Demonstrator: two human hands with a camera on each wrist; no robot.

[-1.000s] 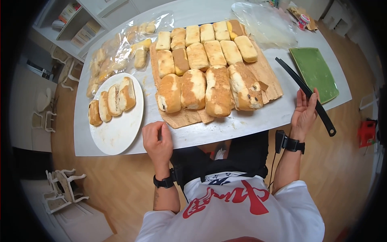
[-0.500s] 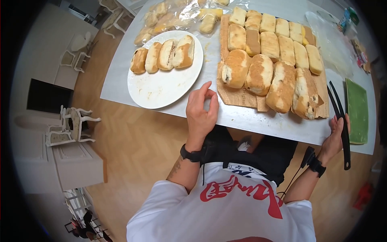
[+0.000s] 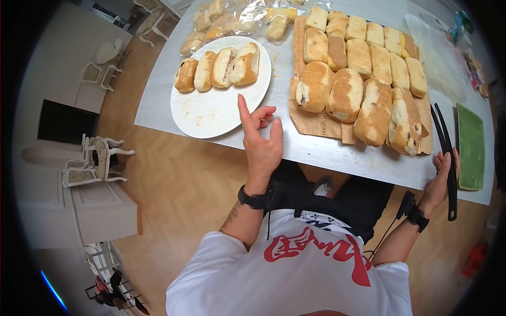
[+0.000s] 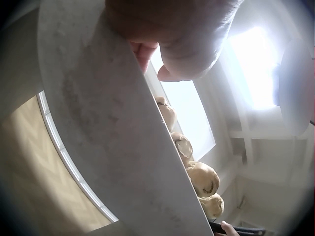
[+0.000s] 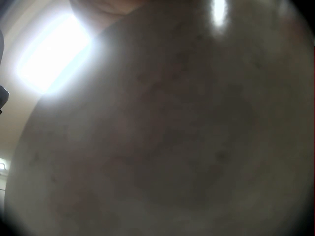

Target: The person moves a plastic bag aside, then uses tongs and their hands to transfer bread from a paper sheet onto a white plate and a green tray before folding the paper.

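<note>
My left hand point(image 3: 261, 139) is at the table's front edge beside the white plate point(image 3: 205, 113), its index finger stretched toward the plate and the others loosely bent, holding nothing. Four bread pieces stand in a row on the plate, among them a split one point(image 3: 223, 67). Black tongs point(image 3: 449, 168) are gripped in my right hand point(image 3: 440, 176) at the right front edge. Between the hands, rows of small loaves point(image 3: 345, 95) lie on brown paper point(image 3: 321, 124). The left wrist view shows my left hand point(image 4: 177, 34) above the table edge; the right wrist view is mostly blurred.
A green tray point(image 3: 470, 147) lies at the right end of the table point(image 3: 342, 160). Clear bags of bread point(image 3: 226, 23) are behind the plate, and an empty-looking plastic bag point(image 3: 435, 58) lies at the back right. White chairs point(image 3: 95, 160) stand on the floor at the left.
The head view has swung left toward the plate. My left index finger has straightened from a bent pose and now points toward the plate. My right hand still holds the tongs.
</note>
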